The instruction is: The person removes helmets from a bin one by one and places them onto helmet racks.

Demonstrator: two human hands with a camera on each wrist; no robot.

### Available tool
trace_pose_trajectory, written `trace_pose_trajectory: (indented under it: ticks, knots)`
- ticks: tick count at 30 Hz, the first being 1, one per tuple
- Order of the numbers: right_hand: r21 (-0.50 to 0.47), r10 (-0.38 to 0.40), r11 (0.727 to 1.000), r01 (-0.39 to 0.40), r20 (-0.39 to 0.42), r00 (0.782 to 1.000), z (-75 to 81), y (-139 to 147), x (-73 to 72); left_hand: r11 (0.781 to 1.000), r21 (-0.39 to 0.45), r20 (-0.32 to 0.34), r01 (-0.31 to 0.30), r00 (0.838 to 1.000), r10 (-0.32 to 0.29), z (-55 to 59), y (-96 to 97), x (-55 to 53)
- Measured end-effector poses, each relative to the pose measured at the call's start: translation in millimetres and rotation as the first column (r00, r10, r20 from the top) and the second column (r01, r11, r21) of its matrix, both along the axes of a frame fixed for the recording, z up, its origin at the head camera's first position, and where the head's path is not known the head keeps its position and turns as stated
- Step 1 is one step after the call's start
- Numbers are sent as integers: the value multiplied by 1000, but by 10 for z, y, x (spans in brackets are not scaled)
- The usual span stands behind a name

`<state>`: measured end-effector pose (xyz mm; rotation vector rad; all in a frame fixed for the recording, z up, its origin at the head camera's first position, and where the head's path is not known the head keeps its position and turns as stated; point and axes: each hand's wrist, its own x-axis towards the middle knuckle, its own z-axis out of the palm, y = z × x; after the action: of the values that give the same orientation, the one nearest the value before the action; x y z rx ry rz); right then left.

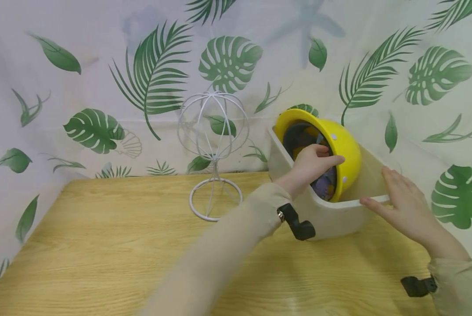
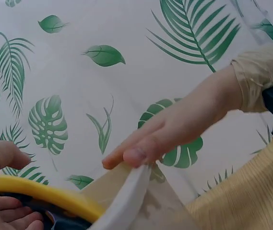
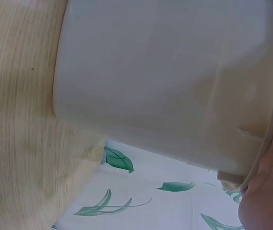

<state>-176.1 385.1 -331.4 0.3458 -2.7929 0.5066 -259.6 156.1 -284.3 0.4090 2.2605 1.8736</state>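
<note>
A yellow hard hat (image 1: 348, 153) lies tilted inside a white plastic bin (image 1: 334, 219), its dark inner side turned toward the left. My left hand (image 1: 312, 164) reaches in at the hat's rim. Its fingers (image 2: 16, 213) are inside the hat, while the thumb stretches over the rim on the outside, with a gap showing above the rim in the left wrist view. With straight fingers and thumb, my right hand (image 1: 407, 208) rests on the bin's near right corner. The right wrist view shows the bin's outer wall (image 3: 165, 81) and part of that hand at the rim.
Left of the bin stands a white wire head-shaped stand (image 1: 216, 156) on a round base. Bin and stand are on a wood-grain table (image 1: 121, 245). Behind the table hangs a leaf-patterned cloth (image 1: 160, 145).
</note>
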Motion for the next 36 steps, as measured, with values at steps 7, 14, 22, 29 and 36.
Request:
trace_pose_trajectory:
  ticks: [7, 14, 22, 29, 36]
  knots:
    - [15, 0, 1000, 0, 4, 1000, 3, 2, 1, 989, -122, -15, -80, 997, 79, 4, 182, 6]
    - [11, -3, 1000, 3, -9, 1000, 8, 82, 48, 956, -273, -163, -112, 984, 68, -25, 365, 15]
    - [-6, 10, 1000, -10, 11, 1000, -26, 23, -2, 960, -202, -167, -195, 972, 162, -66, 302, -14]
    - [-7, 6, 1000, -6, 23, 1000, -20, -2, 1, 967, -13, -69, -254, 965, 253, -97, 247, -1]
    - [-11, -3, 1000, 3, 35, 999, -6, -17, 4, 960, 204, -62, -191, 976, 208, -116, 85, -37]
